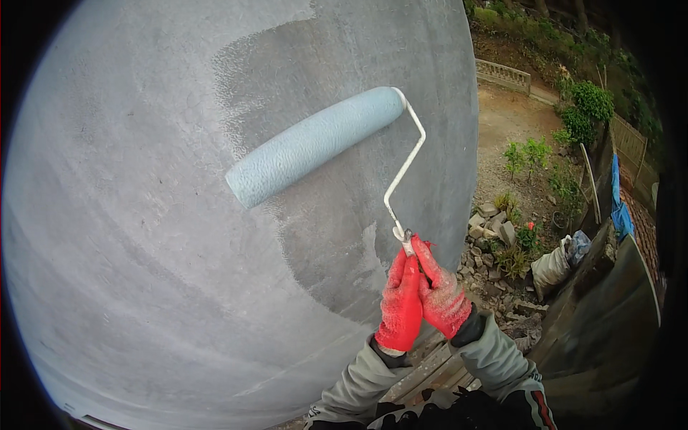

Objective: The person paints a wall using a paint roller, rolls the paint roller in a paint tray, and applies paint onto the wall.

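A paint roller (315, 147) is held up in front of a broad grey wall (129, 165), which is bent into a bulge by the lens. The pale blue roller sleeve is slanted, its left end set lower than its right, and is seen across a darker, damp-looking patch (326, 265) with ragged, stippled edges. Whether the sleeve is pressed to the wall cannot be told for certain. From its right end a white wire frame (405, 168) is bent down in a zigzag to the handle, by which the tool is carried.

The handle is pinched by both hands, each covered by a red glove. By the left grip (400, 308) the handle is enclosed from the left, with the fingers pointed upward; by the right grip (443, 297) it is enclosed from the right, the two gloves being brought together. Most of the handle is hidden by them. The forearms are covered by grey sleeves (502, 358).

To the right, well apart from the roller, a yard is seen below, where broken stones (493, 226) are heaped near a pale sack (551, 271), and a blue sheet (620, 204) is hung farther right.
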### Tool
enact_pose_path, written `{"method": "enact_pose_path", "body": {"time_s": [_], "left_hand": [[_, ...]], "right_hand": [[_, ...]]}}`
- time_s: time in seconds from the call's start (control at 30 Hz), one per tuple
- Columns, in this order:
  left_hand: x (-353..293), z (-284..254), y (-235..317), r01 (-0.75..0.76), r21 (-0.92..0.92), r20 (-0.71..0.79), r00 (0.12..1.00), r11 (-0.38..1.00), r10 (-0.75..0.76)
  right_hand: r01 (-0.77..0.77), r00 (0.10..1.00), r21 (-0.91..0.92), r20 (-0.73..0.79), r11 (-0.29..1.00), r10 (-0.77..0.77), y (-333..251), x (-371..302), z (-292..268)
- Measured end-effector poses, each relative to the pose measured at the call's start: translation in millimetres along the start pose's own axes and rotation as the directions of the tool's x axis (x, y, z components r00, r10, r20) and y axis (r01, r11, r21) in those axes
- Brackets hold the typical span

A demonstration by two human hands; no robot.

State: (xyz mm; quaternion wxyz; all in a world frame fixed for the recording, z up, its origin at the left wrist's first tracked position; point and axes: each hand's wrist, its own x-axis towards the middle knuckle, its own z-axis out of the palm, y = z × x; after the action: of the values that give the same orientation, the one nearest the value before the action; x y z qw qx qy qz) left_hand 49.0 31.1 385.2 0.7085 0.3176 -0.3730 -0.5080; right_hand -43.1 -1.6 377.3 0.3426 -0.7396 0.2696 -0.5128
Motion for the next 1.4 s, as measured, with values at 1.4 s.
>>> {"method": "enact_pose_path", "body": {"time_s": [1.4], "left_hand": [[-64.4, -67.5, -85.4, 0.209, 0.247, -0.236, 0.960, 0.946, -0.150]], "right_hand": [[-0.083, 0.995, -0.100, -0.054, 0.991, 0.078, 81.0, -81.9, 42.6]]}}
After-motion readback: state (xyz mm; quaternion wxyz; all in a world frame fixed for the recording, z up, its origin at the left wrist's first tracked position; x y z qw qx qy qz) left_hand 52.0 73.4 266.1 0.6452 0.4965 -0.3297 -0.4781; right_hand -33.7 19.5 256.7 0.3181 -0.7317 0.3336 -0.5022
